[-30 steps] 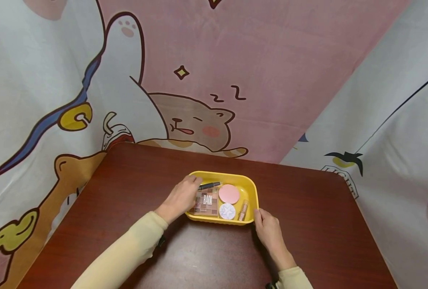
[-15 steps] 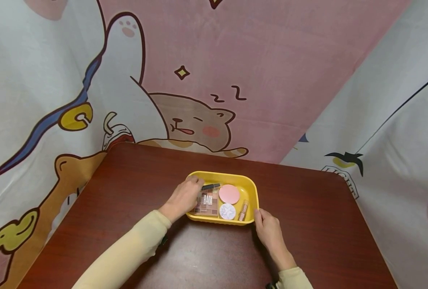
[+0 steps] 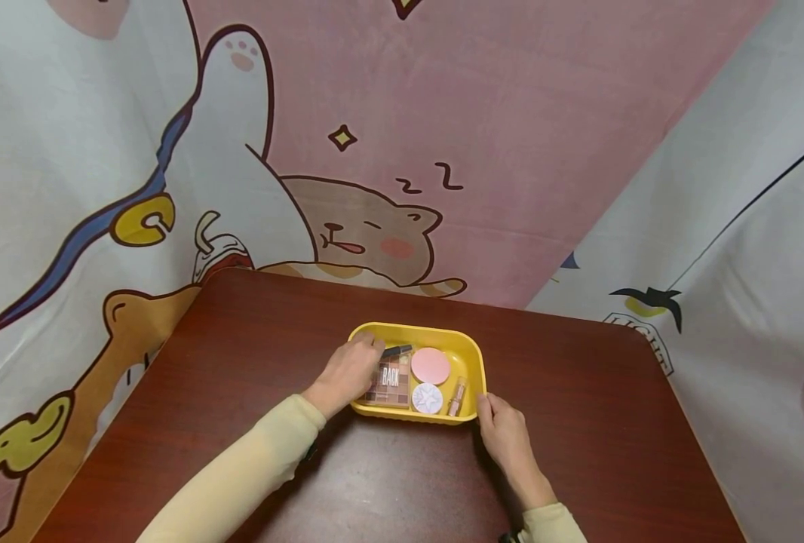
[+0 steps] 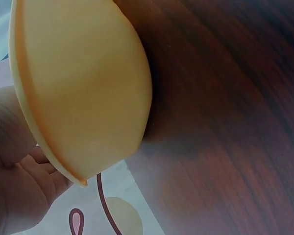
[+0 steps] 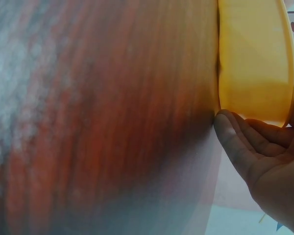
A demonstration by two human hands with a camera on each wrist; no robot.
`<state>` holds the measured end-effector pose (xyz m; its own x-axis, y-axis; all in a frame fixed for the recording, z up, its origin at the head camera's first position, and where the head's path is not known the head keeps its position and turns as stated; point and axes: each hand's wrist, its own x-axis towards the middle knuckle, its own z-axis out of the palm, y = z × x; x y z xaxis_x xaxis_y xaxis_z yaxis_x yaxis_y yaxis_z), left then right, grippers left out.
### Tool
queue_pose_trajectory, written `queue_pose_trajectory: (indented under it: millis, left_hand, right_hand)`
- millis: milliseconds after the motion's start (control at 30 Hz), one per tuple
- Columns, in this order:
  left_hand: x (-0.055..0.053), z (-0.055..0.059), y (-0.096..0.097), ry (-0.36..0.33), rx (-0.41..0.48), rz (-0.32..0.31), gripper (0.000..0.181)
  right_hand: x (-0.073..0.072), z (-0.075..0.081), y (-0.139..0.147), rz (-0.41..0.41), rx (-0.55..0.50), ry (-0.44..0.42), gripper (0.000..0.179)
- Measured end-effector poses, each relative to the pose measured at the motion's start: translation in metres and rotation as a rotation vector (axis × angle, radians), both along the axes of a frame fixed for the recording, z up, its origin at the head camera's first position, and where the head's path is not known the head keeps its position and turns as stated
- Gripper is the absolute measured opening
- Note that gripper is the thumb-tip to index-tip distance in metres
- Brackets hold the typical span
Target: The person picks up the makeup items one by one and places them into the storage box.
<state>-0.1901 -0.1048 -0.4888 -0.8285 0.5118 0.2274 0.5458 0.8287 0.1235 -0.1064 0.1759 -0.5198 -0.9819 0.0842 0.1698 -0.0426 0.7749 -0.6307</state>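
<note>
A yellow basket (image 3: 470,354) sits on the table with makeup inside. My left hand (image 3: 351,369) reaches over its left wall, with the fingers beside a black pen-shaped cosmetic (image 3: 397,351); the fingertips are hidden, so whether they pinch it cannot be told. Below that hand lies an eyeshadow palette (image 3: 390,383) marked "BACK". Next to the palette are a round pink compact (image 3: 431,366), a smaller white compact (image 3: 427,398) with a star, and a lipstick tube (image 3: 457,397). My right hand (image 3: 507,434) grips the basket's right end, fingers along the outer wall (image 5: 255,63).
The dark red-brown wooden table (image 3: 565,407) extends around the basket on all sides. A cloth curtain (image 3: 510,136) printed with cartoon animals hangs behind the table and at both sides.
My left hand has moved slightly to the right, covering more of the black pen-shaped cosmetic. The right hand and the basket stay in place.
</note>
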Motion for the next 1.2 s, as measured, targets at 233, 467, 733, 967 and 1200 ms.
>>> queue_pose_trajectory:
  millis: [233, 467, 733, 967, 1200]
  left_hand:
    - [-0.0022, -0.0028, 0.0026, 0.013, -0.033, 0.009, 0.024]
    - [-0.005, -0.0069, 0.0051, 0.016, -0.09, 0.019, 0.022]
    - [-0.0064, -0.0075, 0.0074, -0.003, -0.116, 0.034, 0.019]
    - [-0.0073, -0.0096, 0.0067, 0.019, -0.12, 0.026, 0.018]
    - [-0.0088, -0.0083, 0.0064, -0.009, -0.133, 0.03, 0.019]
  right_hand:
    - [0.0002, 0.0004, 0.0003, 0.001, 0.006, -0.001, 0.036]
    - [-0.0007, -0.0032, 0.0012, -0.008, 0.006, -0.006, 0.036]
    - [-0.0008, -0.0044, 0.0015, -0.001, 0.013, 0.015, 0.036]
    - [-0.0003, -0.0047, 0.001, -0.008, 0.007, 0.026, 0.036]
    - [-0.0002, -0.0033, 0.0002, 0.0, 0.0, 0.03, 0.038]
